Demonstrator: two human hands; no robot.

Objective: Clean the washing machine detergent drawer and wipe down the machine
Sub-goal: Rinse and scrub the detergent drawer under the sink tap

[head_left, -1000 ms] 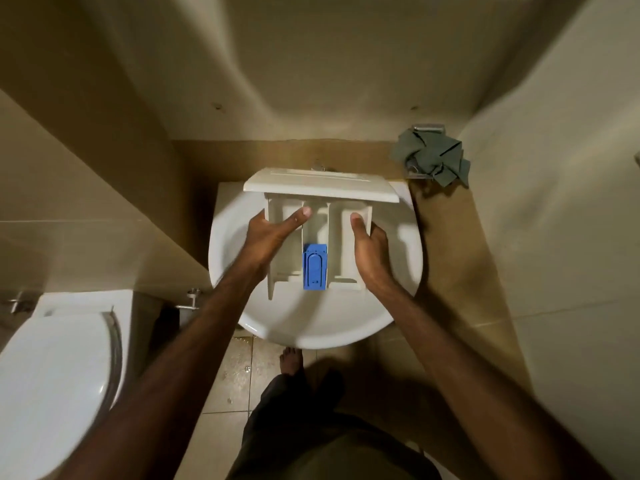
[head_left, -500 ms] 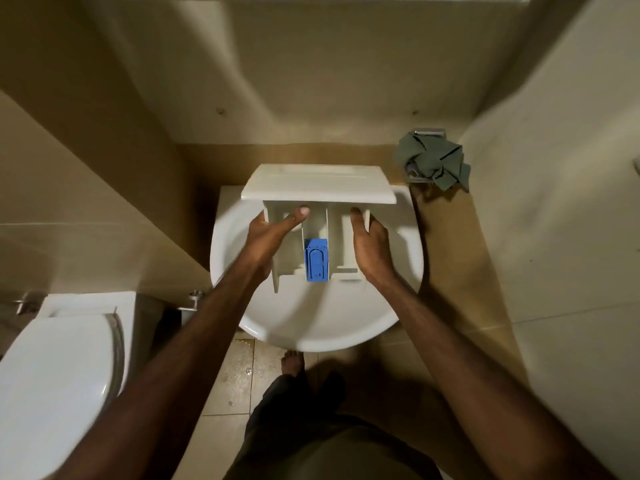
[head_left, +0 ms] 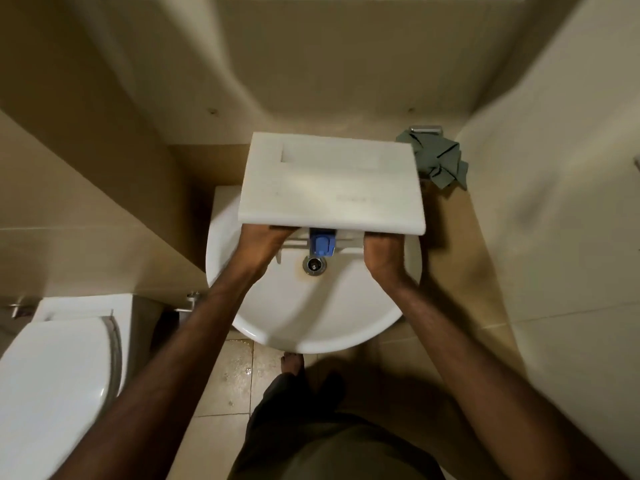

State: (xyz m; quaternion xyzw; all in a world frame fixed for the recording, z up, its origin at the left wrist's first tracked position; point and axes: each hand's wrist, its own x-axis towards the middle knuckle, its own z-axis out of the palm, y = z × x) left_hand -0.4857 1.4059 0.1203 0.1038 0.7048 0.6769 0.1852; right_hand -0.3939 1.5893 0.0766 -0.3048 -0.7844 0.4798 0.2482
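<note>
I hold the white detergent drawer [head_left: 332, 181] over the white sink [head_left: 311, 306]. It is tipped up so its flat front panel faces me and hides the compartments. Only the blue insert [head_left: 322, 244] shows below the panel's lower edge, just above the drain [head_left: 314, 265]. My left hand [head_left: 263, 247] grips the drawer's left side from underneath, fingers hidden behind the panel. My right hand [head_left: 382, 252] grips the right side the same way.
A crumpled green cloth [head_left: 440, 161] lies on a metal holder at the back right, beside the drawer's corner. A white toilet [head_left: 52, 375] stands at the lower left. Tiled walls close in on both sides. My bare foot [head_left: 292, 363] stands on wet floor tiles under the sink.
The drawer has tilted up and toward me, so its front panel now covers the compartments. Both hands have shifted beneath it, and the drain has come into view.
</note>
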